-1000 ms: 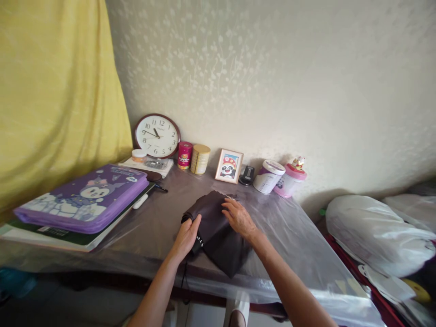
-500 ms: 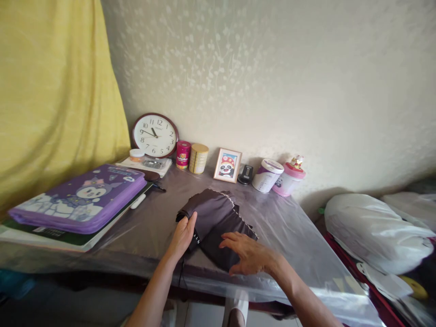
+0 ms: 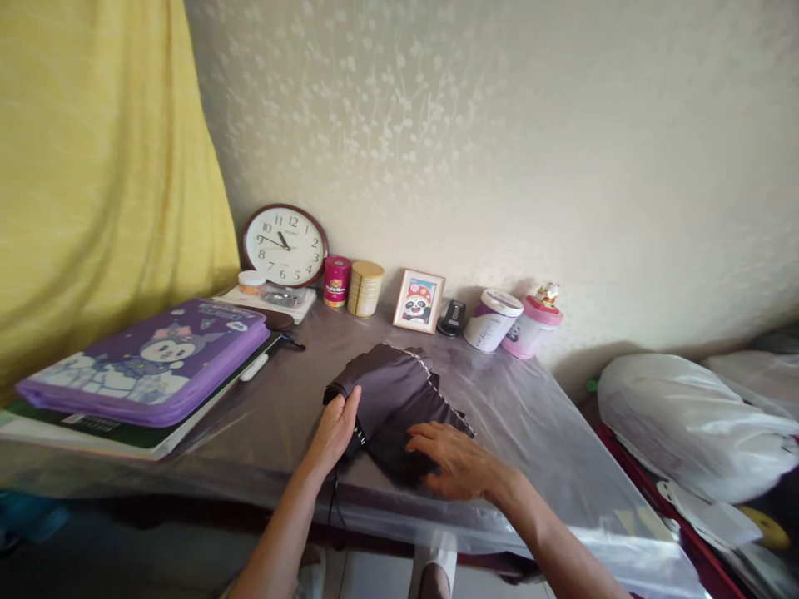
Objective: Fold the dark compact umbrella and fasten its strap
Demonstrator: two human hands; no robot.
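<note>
A dark folding umbrella [image 3: 387,391], its canopy loosely folded and edged with pale trim, lies on the plastic-covered table in front of me. My left hand [image 3: 337,424] is closed around its left end, thumb on top. Small white marks show on the umbrella beside that hand, and a thin dark cord [image 3: 335,499] hangs below it over the table edge. On the lower right part of the canopy rests my right hand [image 3: 453,462], palm down, its fingers bent and apart. Its fingertips touch the dark fabric; the thumb is partly in shadow.
A purple zip case [image 3: 156,358] lies on books at the left. Along the wall stand a clock [image 3: 285,245], a pink tin [image 3: 337,281], a yellow can [image 3: 365,289], a picture frame [image 3: 419,301], a black stand [image 3: 451,319] and two tubs [image 3: 493,320]. White bags [image 3: 687,424] lie at right.
My right hand has lowered slightly onto the canopy, its thumb drawn in nearer the fabric. The left hand keeps its hold in the same place.
</note>
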